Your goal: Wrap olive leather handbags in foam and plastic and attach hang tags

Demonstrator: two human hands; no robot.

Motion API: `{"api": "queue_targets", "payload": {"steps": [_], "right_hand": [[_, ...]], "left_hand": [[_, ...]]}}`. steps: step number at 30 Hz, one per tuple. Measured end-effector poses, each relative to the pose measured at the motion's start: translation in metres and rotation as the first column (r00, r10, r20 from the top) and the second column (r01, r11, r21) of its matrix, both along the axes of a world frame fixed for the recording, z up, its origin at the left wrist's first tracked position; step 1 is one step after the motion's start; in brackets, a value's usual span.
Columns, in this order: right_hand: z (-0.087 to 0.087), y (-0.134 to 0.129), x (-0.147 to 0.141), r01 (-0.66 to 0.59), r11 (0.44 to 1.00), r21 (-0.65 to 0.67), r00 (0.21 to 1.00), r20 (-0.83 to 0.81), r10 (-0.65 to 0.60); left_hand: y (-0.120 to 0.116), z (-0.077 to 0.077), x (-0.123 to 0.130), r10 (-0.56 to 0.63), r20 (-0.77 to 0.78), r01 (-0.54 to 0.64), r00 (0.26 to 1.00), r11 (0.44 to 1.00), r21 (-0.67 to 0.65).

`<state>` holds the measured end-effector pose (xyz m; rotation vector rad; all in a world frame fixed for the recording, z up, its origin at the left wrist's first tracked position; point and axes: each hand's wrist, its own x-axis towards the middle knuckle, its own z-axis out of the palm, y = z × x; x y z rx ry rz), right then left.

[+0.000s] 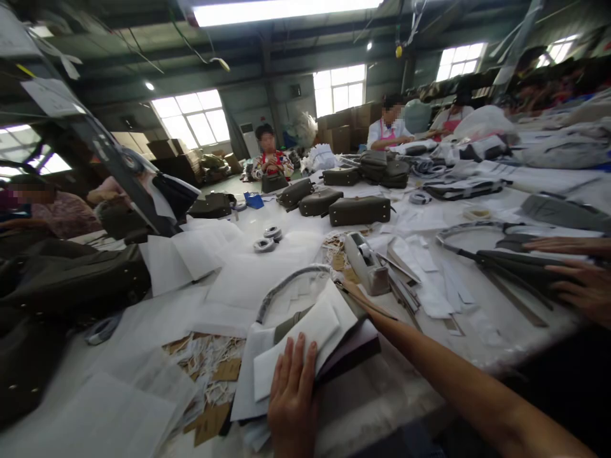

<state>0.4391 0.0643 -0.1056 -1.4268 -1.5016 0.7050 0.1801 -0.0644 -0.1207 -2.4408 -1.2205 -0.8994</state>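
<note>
A dark handbag [356, 352] lies on the table in front of me, its ring-like handle [286, 283] wrapped in pale film. Folded white foam sheets [305, 340] cover much of the bag. My left hand [293, 385] rests flat on these sheets, fingers stretched out. From the lower right my right arm reaches to the bag's far side, where my right hand [363, 301] is beside the handle's end and a thin strap. Its fingers are hidden, so any hold is not visible. A grey tape dispenser [366, 262] stands just beyond that hand.
Left of the bag lie tags with white strings [212, 369] and loose foam sheets [128, 407]. Tape rolls [265, 244] and finished dark bags [359, 210] sit farther back. At right, a co-worker's hands [580, 280] touch another bag. A slanted metal post [102, 137] rises at left.
</note>
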Motion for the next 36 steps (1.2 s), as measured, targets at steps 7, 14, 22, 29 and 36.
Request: {"api": "queue_targets", "payload": {"steps": [7,14,22,29,36], "right_hand": [[-0.019,-0.141,0.025,-0.241,0.970,-0.024,0.864,0.451,0.225],[-0.051,-0.167,-0.028,-0.104,0.968,-0.230,0.688,0.686,0.237],[0.030,-0.201,-0.011,-0.683,0.730,0.027,0.650,0.478,0.590],[0.063,-0.070,0.008,-0.110,0.993,-0.032,0.884,0.454,0.112],[0.017,0.032,-0.011,-0.043,0.951,-0.305,0.832,0.517,0.203]], "left_hand": [[0.002,-0.002,0.004,-0.004,-0.028,0.005,1.000,1.000,0.020],[-0.006,0.001,0.018,-0.007,-0.046,0.007,0.999,1.000,0.005],[-0.015,-0.013,0.031,-0.005,-0.129,0.019,0.992,0.994,0.106],[-0.023,-0.016,0.037,0.013,-0.170,0.009,0.985,0.992,0.124],[-0.034,-0.019,0.029,0.022,-0.154,-0.003,0.988,0.992,0.125]]}}
